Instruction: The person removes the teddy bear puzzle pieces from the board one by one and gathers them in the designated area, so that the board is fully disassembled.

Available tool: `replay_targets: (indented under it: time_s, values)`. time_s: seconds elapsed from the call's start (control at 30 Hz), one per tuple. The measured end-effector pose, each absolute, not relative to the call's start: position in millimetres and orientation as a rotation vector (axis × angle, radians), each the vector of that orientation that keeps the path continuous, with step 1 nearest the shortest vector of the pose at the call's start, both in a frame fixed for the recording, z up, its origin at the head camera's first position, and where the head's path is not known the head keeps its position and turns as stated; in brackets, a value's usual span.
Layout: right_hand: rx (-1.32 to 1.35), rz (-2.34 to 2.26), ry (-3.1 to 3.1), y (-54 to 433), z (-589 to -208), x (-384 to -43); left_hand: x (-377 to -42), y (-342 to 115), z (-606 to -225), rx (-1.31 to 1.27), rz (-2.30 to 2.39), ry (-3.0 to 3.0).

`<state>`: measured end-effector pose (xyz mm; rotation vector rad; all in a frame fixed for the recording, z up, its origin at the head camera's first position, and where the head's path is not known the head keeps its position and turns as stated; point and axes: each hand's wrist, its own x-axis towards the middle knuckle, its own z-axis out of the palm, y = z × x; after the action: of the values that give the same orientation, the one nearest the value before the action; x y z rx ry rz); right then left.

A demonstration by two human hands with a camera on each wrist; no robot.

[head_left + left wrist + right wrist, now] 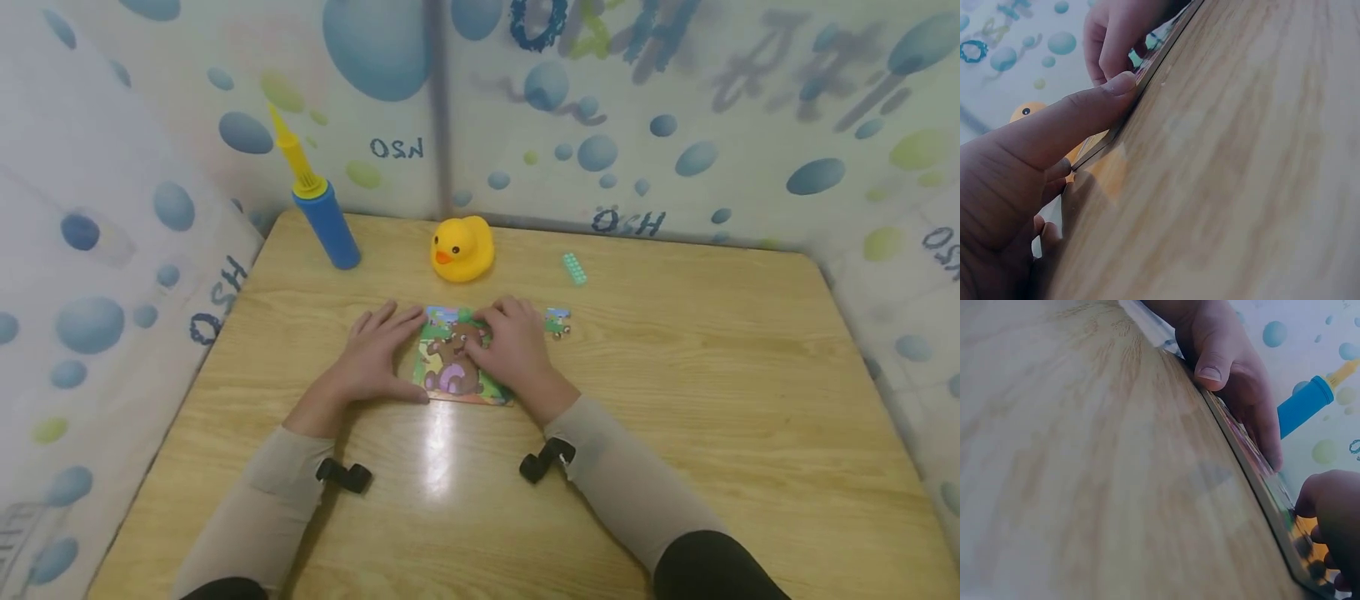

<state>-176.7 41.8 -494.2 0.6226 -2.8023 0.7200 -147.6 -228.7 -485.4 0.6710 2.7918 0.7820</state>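
A jigsaw puzzle [442,354] with a brown bear picture lies flat on the wooden table. Around its left side my left hand [375,354] is spread, fingertips at the upper left corner and the straight thumb along the near edge. In the left wrist view that thumb [1079,115] touches the puzzle's rim. My right hand [513,346] bends over the upper right part, with curled fingers and thumb pinching at a puzzle piece there, mostly hidden by the hand. A loose puzzle piece [557,320] lies just right of this hand.
Behind the puzzle sits a yellow rubber duck [462,250]. A blue hand pump [327,223] with a yellow nozzle stands at the back left. To the back right lies a mint-green toy brick [574,268]. A patterned wall sheet [510,133] borders the table [712,375].
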Motion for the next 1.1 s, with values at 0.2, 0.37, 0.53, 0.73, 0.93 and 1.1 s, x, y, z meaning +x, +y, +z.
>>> replay_targets:
  time_s: [0.2,0.37,0.53,0.73,0.93,1.1]
  values:
    - [0.625,0.687,-2.875,42.6,-487.0,-175.6,-148.4,-228.4,-485.0,0.664,0.805,2.784]
    - [0.638,0.666,-2.946,43.0,-482.6,-176.6,-148.8,-229.2,-485.7,0.658,0.799,2.793]
    - [0.640,0.758,-3.028,44.9,-483.7,-180.5,-149.7,-229.0,-485.6,0.667,0.786,2.784]
    - [0.627,0.929,-3.092,45.7,-481.9,-185.1,-148.2,-231.1,-486.8,0.663,0.771,2.771]
    - [0.520,0.997,-3.179,43.2,-473.0,-188.7,-148.4,-231.0,-485.1,0.669,0.784,2.764]
    - [0.489,1.010,-3.206,44.0,-469.3,-191.2,-150.4,-229.4,-485.6,0.675,0.803,2.761]
